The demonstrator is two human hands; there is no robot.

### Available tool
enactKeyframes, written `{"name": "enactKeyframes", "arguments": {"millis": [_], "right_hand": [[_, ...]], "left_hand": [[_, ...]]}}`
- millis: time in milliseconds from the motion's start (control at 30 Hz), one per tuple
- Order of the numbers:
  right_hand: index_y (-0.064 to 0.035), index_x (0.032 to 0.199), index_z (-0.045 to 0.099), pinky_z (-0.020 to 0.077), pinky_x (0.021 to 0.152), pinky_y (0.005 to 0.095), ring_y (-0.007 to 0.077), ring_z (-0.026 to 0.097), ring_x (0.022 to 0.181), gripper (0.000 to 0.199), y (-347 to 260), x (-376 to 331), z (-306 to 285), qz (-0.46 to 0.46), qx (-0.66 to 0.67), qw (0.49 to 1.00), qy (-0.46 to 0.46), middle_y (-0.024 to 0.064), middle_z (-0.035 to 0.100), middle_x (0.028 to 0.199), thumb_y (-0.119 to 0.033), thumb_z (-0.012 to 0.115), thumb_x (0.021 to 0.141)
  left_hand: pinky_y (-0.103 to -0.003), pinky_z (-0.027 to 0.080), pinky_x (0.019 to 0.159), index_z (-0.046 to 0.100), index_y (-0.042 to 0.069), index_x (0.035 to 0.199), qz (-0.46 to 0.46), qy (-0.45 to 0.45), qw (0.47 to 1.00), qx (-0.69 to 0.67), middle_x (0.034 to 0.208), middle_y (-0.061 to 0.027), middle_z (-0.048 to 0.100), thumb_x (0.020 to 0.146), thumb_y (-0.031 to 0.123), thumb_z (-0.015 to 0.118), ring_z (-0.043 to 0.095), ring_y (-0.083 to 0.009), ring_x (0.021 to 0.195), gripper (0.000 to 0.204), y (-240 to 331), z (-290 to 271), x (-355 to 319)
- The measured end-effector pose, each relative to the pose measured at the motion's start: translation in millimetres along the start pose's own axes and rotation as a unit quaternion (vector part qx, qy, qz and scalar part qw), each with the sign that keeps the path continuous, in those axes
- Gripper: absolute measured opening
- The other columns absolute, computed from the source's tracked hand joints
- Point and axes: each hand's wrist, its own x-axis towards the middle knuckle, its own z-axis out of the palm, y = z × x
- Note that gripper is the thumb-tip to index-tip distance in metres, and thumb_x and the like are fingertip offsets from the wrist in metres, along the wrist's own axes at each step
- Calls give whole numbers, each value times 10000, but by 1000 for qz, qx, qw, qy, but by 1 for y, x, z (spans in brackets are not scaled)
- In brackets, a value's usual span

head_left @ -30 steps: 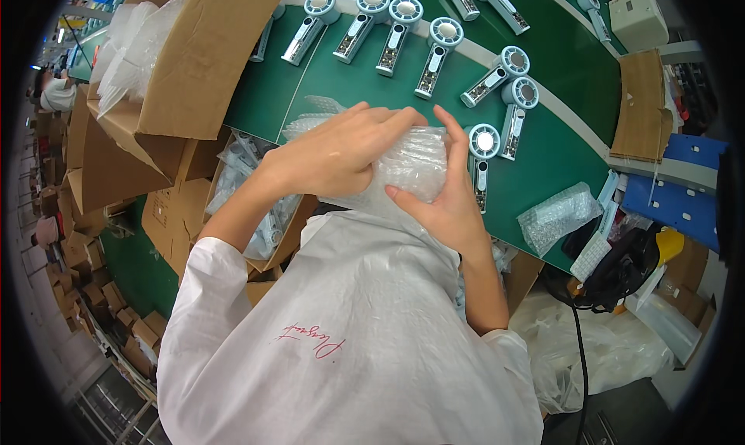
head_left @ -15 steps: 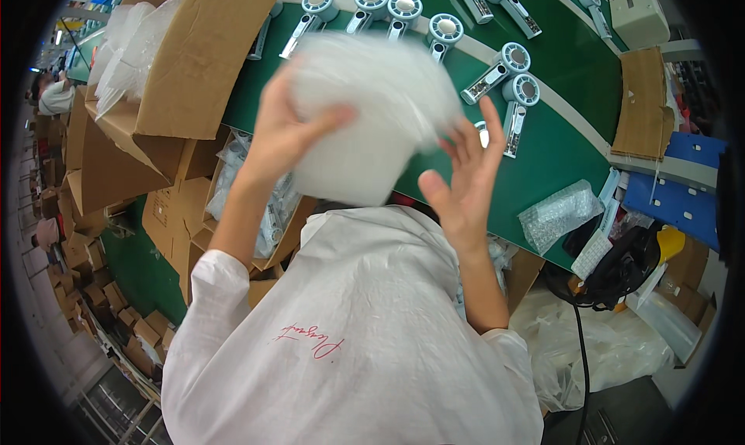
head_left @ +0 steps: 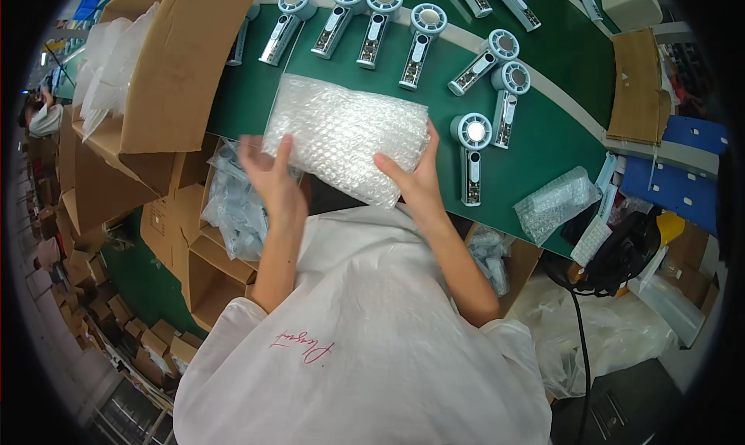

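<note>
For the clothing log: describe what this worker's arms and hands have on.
Both hands, left hand and right hand, are bare: no gloves, and no rings or watch visible. The forearms are bare too. A white short-sleeved smock covers the upper arms, with a small red handwritten-style marking on its front.

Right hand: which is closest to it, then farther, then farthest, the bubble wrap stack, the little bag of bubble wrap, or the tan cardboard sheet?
From the right hand:
1. Bubble wrap stack, held in it.
2. Little bubble wrap bag, to its right.
3. Tan cardboard sheet, far upper right.
</note>
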Motion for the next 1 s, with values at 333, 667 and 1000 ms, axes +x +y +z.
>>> {"name": "enactKeyframes", "arguments": {"millis": [333,667,1000], "right_hand": [[-51,1514,275,397,1077,411,326,436,1318,730,-1,19,-20,-67,-118,991,-2,201,350,1488,-99,657,895],[-71,1276,579,492,926,389,267,563,1128,417,-156,146,-163,-351,-427,784,282,123,561,1273,-192,680,890],[-25,1269,600,513,887,378,263,645,1010,505,-152,241,-273,-212,-555,746,301,133,677,1077,-395,634,926]], "left_hand": [[-349,462,671,547,60,923,299,-491,738,352,851,-77,570,759,171,707,560,-260,753,254,14,52,-26],[-360,457,615,540,43,846,305,-454,712,440,789,-88,572,779,171,704,547,-269,663,218,3,65,-10],[-324,444,576,582,6,817,307,-478,741,358,714,-74,565,804,45,686,503,-221,592,113,2,70,-10]]}}
